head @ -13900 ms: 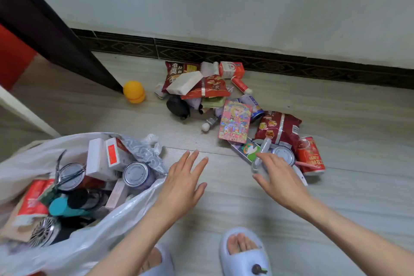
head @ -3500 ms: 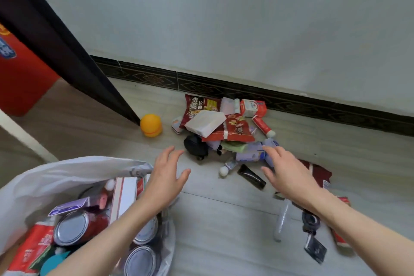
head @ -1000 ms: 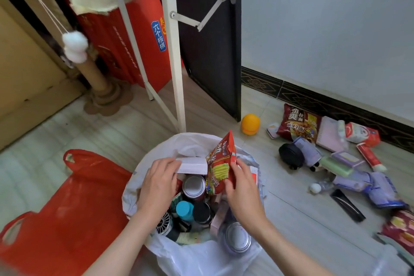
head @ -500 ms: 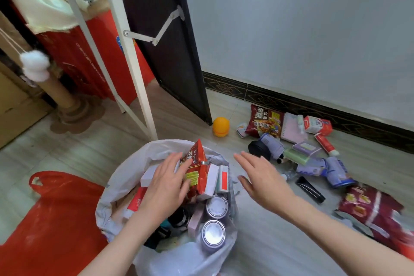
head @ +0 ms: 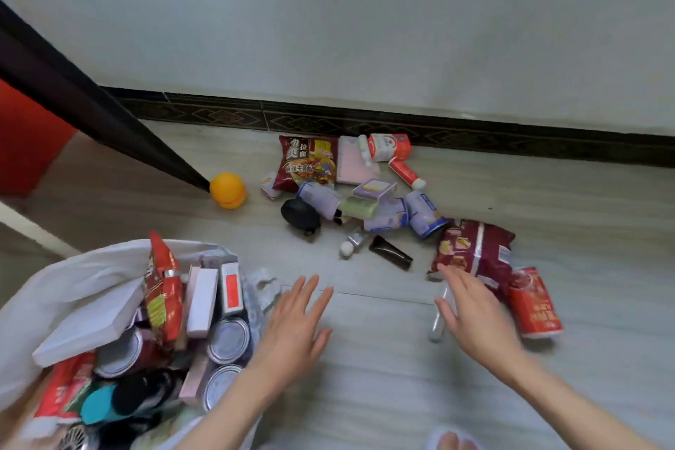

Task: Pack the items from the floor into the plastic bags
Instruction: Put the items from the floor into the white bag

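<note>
A white plastic bag (head: 62, 289) at the lower left is full of cans, boxes and a red snack pack (head: 162, 289). My left hand (head: 296, 325) hovers flat beside the bag's right edge, fingers straight, holding nothing. My right hand (head: 471, 314) reaches with spread fingers over the floor, just short of a dark red chip bag (head: 475, 248) and next to a red can (head: 533, 303). A clear tube (head: 436, 325) lies under its thumb side. More items lie in a pile by the wall: a noodle pack (head: 308, 161), a black tube (head: 391, 252), lavender packs (head: 387, 215).
An orange ball (head: 227, 190) sits by the corner of a dark door (head: 91, 99). A black baseboard (head: 401, 124) runs along the wall behind the pile. A pink notebook (head: 352, 164) and a red-white carton (head: 387, 146) lie near it. My slippered foot (head: 453, 440) shows at the bottom.
My left hand let go of the red snack pack, which now stands in the bag. Both hands have swung right, away from the bag, towards the items on the floor.
</note>
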